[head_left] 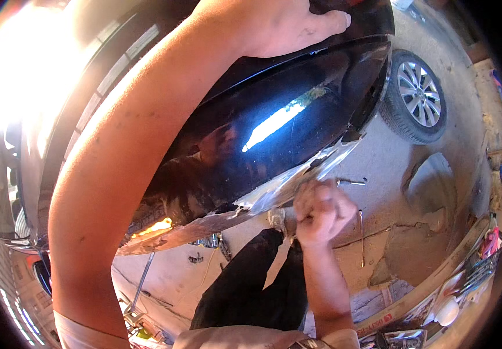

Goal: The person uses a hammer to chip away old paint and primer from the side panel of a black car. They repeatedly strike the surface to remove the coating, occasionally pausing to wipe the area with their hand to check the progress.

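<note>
Fist below a scuffed black car panel, left hand on top

A glossy black car panel (262, 145) fills the centre, its lower edge stripped pale and ragged. At lower right, a long tan-edged holder (454, 264), box or shelf I cannot tell, carries one rounded white object (447, 311), one bright pink object (491, 244) and other clutter too jumbled to count.

Two hands show. The left hand (286, 29), at top centre, lies on the dark bodywork, thumb stretched out to the right; its fingers are cut off or hidden, so I cannot tell how wide it is. The right hand (322, 212), right of centre, is curled into a blurred fist close to the panel's ragged edge; whether anything is inside it, I cannot tell.

One wheel (418, 96) with a silver multi-spoke rim is at upper right. Two slim metal tools (362, 238) lie on the floor (390, 180), right of the fist.
</note>
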